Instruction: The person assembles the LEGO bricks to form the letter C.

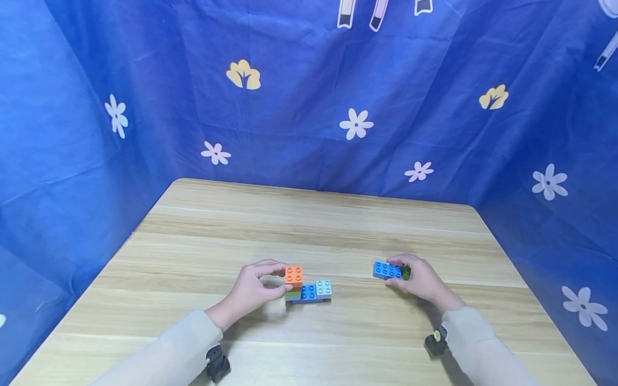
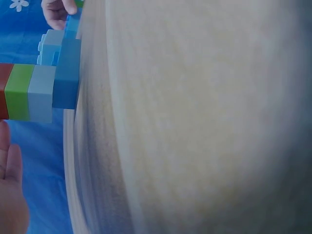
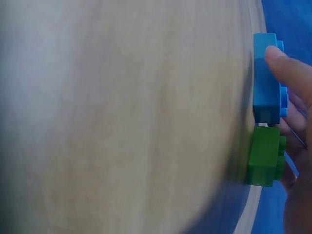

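Note:
My left hand (image 1: 255, 285) pinches the orange brick (image 1: 294, 275) between thumb and fingers. This brick tops a stack: beneath it are a lime green brick (image 2: 18, 91), a pale blue brick (image 2: 41, 92) and a long blue brick (image 2: 67, 73) at the bottom. A second pale blue brick (image 1: 323, 288) sits on the long brick's right end. To the right, my right hand (image 1: 422, 280) grips another long blue brick (image 1: 386, 270), studs up, thumb on its near side. Beside that brick, under the hand, stands a dark green brick (image 3: 263, 156), mostly hidden in the head view.
A wooden table (image 1: 309, 230) lies under both hands. Blue cloth (image 1: 299, 107) with flower prints hangs around its back and sides. Each wrist carries a small black camera, one near the left sleeve (image 1: 169, 348).

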Tool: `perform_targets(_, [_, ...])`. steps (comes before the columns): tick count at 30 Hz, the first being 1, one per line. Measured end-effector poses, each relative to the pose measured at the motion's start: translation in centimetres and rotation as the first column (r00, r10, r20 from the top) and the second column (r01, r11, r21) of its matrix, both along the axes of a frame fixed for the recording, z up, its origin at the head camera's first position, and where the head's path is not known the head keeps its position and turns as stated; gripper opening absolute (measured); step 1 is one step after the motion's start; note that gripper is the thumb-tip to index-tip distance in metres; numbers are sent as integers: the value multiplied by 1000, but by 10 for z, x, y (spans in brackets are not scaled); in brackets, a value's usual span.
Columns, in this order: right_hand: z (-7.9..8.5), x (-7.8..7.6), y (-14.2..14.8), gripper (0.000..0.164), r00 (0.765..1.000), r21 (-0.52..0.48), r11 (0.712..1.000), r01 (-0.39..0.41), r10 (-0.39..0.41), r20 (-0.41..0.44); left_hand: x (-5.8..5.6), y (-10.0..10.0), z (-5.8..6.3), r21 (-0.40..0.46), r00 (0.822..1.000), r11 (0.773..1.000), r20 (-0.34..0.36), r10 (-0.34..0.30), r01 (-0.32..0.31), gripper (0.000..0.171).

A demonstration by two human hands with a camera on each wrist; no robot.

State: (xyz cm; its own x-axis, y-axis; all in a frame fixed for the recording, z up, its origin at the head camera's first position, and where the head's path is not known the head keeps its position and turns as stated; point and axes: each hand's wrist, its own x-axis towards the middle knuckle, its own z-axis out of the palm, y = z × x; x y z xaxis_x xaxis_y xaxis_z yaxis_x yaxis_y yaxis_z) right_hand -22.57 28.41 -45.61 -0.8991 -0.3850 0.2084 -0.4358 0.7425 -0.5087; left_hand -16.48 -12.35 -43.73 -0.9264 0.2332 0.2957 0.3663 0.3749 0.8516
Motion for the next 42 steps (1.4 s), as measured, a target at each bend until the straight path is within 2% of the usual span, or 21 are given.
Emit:
perform_targets(5, [-2, 0, -1, 44, 1000, 40, 999, -7, 8, -28, 0, 0, 0, 16, 1000, 1000, -9, -10, 10, 38])
perform_targets(11, [4, 1, -10, 42, 998, 20, 1000, -25, 26, -54, 0, 0, -1, 27, 1000, 1000, -21, -15, 16, 38])
perform_targets(19, [23, 3, -37, 43, 992, -29, 997, -74, 70, -103, 0, 0, -2, 12, 1000, 1000, -22, -4, 4, 38])
perform_targets(25, [40, 7, -63, 43, 989, -101, 987, -128, 120, -83, -1, 0, -3, 4, 1000, 1000, -31, 1, -1, 38])
perform_targets(29, [54, 11, -83, 44, 986, -105, 983, -153, 145, -81, -1, 0, -3, -9, 999, 1000, -34, 8, -9, 38])
perform_targets(34, [68, 15, -106, 43, 966, -112, 965, -238, 224, -126, -1, 0, -3, 12, 999, 1000, -40, 6, -5, 38])
perform_targets(38, [74, 17, -122, 43, 937, -131, 934, -332, 310, -162, -1, 0, -3, 21, 999, 1000, -40, 8, -8, 38])
perform_targets(42, [77, 19, -135, 42, 912, -137, 907, -399, 377, -160, -1, 0, -3, 16, 999, 1000, -30, 12, -11, 38])
